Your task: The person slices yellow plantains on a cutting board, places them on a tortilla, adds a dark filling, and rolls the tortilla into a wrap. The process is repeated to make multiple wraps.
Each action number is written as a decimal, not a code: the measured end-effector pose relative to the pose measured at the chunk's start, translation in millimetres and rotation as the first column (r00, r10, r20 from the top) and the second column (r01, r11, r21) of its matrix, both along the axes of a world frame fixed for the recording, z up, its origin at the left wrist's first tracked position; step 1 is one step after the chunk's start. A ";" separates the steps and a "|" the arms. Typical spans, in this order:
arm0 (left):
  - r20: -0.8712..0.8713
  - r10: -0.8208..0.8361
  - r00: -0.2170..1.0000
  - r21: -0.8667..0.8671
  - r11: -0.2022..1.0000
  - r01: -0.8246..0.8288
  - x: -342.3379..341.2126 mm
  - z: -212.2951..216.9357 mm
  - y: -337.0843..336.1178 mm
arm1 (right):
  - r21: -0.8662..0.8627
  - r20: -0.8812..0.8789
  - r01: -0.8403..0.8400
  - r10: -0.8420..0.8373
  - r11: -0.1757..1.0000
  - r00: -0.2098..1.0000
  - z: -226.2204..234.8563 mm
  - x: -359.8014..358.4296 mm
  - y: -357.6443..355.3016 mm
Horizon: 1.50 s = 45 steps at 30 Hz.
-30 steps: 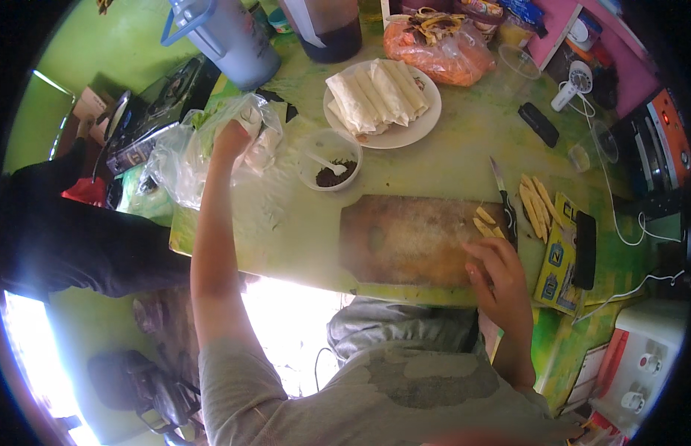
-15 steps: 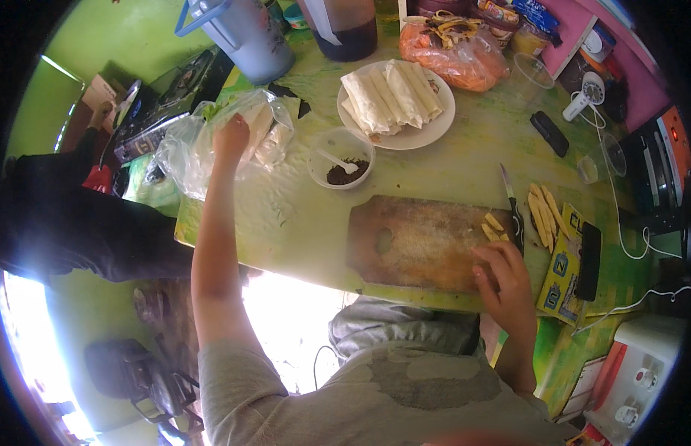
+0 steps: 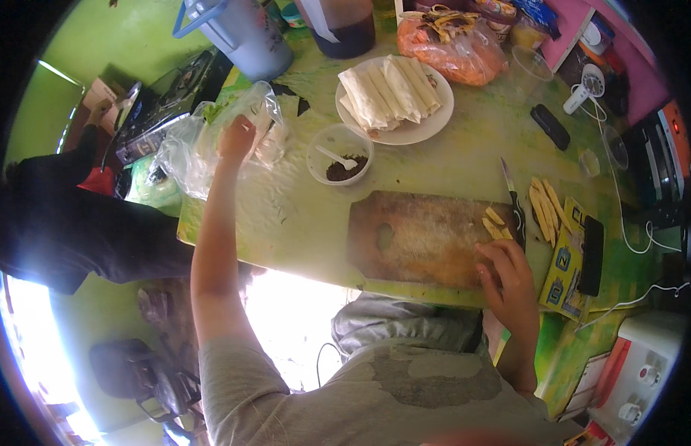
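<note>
My left hand (image 3: 236, 140) reaches over a clear plastic bag (image 3: 183, 152) at the table's left. Its fingers are closed on the bag's film, and pale wrappers (image 3: 271, 145) show inside. My right hand (image 3: 507, 279) is open and loosely curled at the right edge of a worn wooden cutting board (image 3: 427, 245). Cut yellowish strips (image 3: 495, 224) lie just beyond its fingertips. A knife (image 3: 515, 204) with a black handle rests along the board's right side. Further right is a pile of longer strips (image 3: 544, 208).
White rolls (image 3: 390, 93) fill a round plate (image 3: 435, 128). Near it stands a plastic tub (image 3: 339, 154) with dark granules and a white spoon. A blue jug (image 3: 245, 44), an orange-filled bag (image 3: 453, 52) and a black case (image 3: 550, 126) lie beyond. Another person's dark clothing (image 3: 85, 223) shows at left.
My left hand has shifted slightly, and the plastic film beside it now stands up higher. The right hand stays by the board with little change.
</note>
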<state>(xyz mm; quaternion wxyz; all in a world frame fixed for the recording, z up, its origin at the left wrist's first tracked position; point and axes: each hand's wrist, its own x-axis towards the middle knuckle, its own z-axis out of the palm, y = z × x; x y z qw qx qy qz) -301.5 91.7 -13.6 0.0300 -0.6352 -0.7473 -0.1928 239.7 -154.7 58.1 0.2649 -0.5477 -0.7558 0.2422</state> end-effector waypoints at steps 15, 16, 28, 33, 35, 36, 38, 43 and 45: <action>-0.207 0.159 0.965 -0.047 0.984 -0.172 26.3 8.0 25.2 | -0.010 0.026 0.013 -0.013 1.000 1.000 -4.7 1.5 -6.9; -0.245 0.128 0.961 -0.001 0.991 -0.132 16.8 5.3 21.3 | -0.016 0.013 0.005 -0.005 1.000 1.000 -4.0 0.7 -7.2; -0.148 -0.033 0.989 0.002 0.999 0.033 14.0 6.8 -1.7 | -0.029 0.026 -0.006 0.006 1.000 1.000 -6.4 4.3 -10.3; -0.066 -0.030 0.997 -0.066 0.998 0.025 8.4 7.8 0.3 | -0.054 0.027 -0.007 0.008 0.999 1.000 -6.1 2.4 -9.4; -0.046 -0.037 0.998 -0.070 0.997 0.034 7.5 9.6 0.8 | -0.044 0.032 -0.015 0.017 0.999 0.999 -8.5 3.7 -9.4; -0.054 -0.043 0.998 -0.050 0.998 0.040 7.9 10.0 1.7 | -0.039 0.034 -0.020 0.021 0.999 0.999 -9.2 4.2 -9.5; -0.085 -0.008 0.996 0.017 1.000 0.009 13.5 9.7 1.5 | -0.055 0.033 -0.019 0.021 0.998 0.999 -7.2 4.6 -9.7; -0.250 0.136 0.958 0.052 0.991 -0.127 7.9 9.7 9.6 | -0.061 0.045 -0.026 0.029 0.998 0.999 -7.4 7.0 -10.4; -0.211 0.170 0.963 0.008 0.985 -0.172 7.2 6.2 14.2 | -0.037 0.053 -0.022 0.024 0.999 0.998 -10.1 7.7 -11.1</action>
